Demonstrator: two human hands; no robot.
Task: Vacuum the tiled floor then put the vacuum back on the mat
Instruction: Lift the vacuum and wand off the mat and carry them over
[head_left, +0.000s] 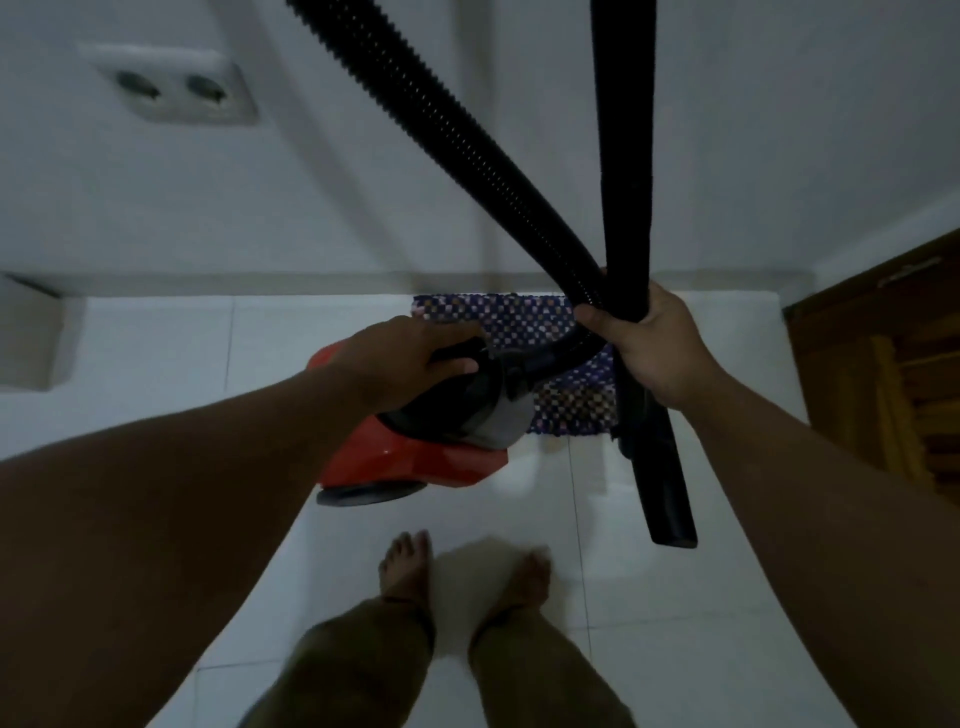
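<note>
Both hands are busy with the vacuum (415, 447), a red and black canister. The left hand (410, 358) curls over the black handle on top of its body, and the canister seems to hang clear of the white tiled floor (156, 353), though the dim light makes that hard to judge. The right hand (654, 343) is clamped round the ribbed hose (457, 140) and the rigid black tube (623, 156) together, where the two cross. The tube's lower end slants down toward the tiles near the person's bare feet (467, 571). Behind the canister a checked blue mat (524, 322) lies against the wall, partly hidden by it. A double socket (171, 88) sits on the wall at upper left, and a wooden door (883, 374) stands at right.
</note>
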